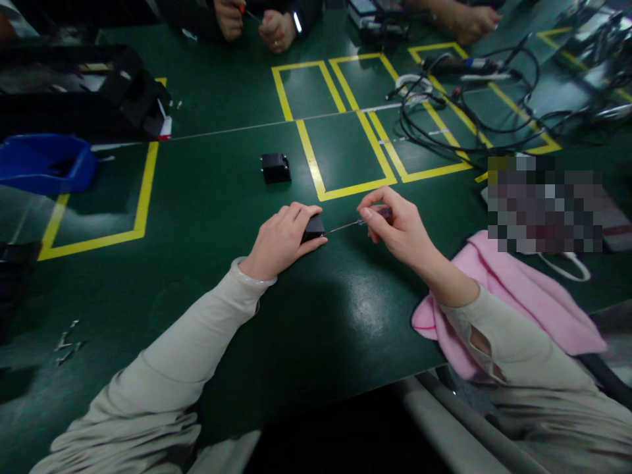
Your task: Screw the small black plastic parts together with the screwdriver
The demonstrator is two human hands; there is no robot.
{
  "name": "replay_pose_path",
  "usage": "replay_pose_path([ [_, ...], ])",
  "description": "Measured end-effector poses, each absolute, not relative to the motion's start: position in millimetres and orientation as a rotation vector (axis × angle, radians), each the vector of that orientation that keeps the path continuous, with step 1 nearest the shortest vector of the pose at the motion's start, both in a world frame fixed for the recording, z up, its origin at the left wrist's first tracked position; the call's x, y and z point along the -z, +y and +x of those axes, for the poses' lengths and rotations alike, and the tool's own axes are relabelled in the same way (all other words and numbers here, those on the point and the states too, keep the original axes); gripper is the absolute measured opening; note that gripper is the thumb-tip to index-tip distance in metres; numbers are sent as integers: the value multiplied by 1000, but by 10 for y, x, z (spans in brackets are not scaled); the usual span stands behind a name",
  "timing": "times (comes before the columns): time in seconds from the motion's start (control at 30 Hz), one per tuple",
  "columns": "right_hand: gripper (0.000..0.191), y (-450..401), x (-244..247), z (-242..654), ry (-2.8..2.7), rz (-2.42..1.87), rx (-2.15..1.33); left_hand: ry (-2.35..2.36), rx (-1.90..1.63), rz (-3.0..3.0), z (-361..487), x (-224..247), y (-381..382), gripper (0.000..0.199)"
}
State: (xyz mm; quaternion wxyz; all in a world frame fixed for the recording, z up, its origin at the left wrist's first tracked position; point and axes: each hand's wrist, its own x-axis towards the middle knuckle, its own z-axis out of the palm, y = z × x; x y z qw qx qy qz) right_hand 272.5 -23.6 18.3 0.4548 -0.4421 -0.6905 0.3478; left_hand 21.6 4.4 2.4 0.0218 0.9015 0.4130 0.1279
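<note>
My left hand [284, 240] is closed around a small black box [314, 228], pressing it on the green tabletop with its right side uncovered. Held in the fingers of my right hand [395, 220] is a screwdriver [349, 224] with a thin shaft and a dark reddish handle. Its shaft points left, and the tip meets the box's right side near a corner. Fingers hide most of the box and part of the handle. A second black box [275, 168] with small shiny screws at its sides stands just beyond my left hand.
A blue bin [47, 163] and long black equipment [74, 92] stand at left. Loose screws [66, 343] lie near left. Black cables [474, 99] coil at back right; a pink cloth [528, 296] lies by my right arm. Across the table, a co-worker's hands [257, 25] hold a tool.
</note>
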Motion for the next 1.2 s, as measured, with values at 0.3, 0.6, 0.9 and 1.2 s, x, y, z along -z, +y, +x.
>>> replay_pose_path([
  [0.3,23,-240,-180,2723,-1693,-1089,-849,1280,-406,2781,213,-22,44,52],
  [0.6,18,-243,-176,2725,-1688,-1080,-855,1276,-408,2772,214,-18,41,52],
  [0.9,25,-241,-177,2724,-1711,-1104,-858,1271,-404,2786,209,-14,47,54],
  [1.2,24,-245,-188,2719,-1718,-1084,-840,1276,-418,2778,222,-14,48,52],
])
